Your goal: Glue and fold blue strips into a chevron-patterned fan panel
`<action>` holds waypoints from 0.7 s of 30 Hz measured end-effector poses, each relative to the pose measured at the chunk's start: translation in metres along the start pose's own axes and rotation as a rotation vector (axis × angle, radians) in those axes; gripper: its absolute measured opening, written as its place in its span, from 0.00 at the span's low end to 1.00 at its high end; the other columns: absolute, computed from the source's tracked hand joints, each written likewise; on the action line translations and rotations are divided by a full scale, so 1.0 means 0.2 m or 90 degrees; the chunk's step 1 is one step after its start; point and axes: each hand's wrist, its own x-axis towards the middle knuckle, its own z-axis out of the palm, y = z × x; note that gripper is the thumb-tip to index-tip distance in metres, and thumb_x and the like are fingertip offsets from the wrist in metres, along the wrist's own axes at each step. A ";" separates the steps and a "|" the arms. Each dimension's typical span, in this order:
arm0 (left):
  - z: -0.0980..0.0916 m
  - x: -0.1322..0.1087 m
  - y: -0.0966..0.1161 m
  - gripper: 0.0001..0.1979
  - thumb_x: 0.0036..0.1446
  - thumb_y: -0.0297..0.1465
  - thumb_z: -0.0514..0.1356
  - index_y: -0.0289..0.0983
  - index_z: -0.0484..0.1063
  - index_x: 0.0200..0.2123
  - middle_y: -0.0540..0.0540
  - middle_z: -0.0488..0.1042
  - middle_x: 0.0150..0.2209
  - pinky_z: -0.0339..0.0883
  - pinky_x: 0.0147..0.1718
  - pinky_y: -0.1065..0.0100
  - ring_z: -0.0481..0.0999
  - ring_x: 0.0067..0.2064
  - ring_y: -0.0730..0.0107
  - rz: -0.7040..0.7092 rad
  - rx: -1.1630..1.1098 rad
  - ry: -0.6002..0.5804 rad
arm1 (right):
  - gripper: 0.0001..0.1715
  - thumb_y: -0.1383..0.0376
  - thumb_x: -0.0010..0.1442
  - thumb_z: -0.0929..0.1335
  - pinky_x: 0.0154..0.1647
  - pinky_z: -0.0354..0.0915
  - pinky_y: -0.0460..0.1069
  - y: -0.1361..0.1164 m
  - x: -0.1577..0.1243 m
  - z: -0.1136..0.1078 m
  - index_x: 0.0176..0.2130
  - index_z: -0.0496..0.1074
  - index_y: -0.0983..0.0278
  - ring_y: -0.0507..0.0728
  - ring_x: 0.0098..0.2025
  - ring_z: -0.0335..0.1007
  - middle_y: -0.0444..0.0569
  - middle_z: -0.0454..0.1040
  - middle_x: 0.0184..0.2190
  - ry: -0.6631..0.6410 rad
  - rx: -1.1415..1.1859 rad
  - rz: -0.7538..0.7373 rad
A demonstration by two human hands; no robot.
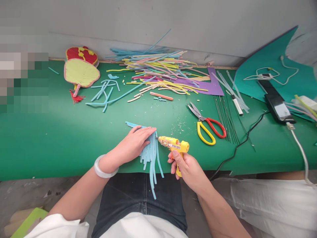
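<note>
My left hand [136, 142], with a pale bangle [106, 167] at the wrist, lies over a row of light-blue pipe cleaners [148, 158]. Its fingers are stretched out and press the strips against the table. Several strips fan toward me, and a few longer ones hang past the table edge. In my right hand [187, 167] is a yellow hot glue gun [173, 143], fingers wrapped round its handle. Its nozzle points left, close to the rightmost strips and my left fingertips. Whether the tip touches a strip I cannot tell. Dried glue coats the gun's front.
Red-and-yellow-handled scissors [204, 124] lie open at the right, beside thin wires [226, 119] and clear glue sticks [230, 89]. Coloured pipe cleaners [158, 67] are piled at the back. A fan-shaped craft piece [81, 72] lies left. A phone [279, 105] and black cable [235, 153] are right.
</note>
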 end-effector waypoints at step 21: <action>0.00 0.00 0.00 0.24 0.69 0.28 0.50 0.42 0.56 0.67 0.42 0.68 0.64 0.54 0.66 0.51 0.67 0.64 0.63 -0.013 0.008 -0.012 | 0.39 0.32 0.53 0.65 0.17 0.64 0.46 0.02 -0.03 0.00 0.34 0.69 0.65 0.49 0.19 0.66 0.45 0.71 0.28 -0.007 0.027 0.012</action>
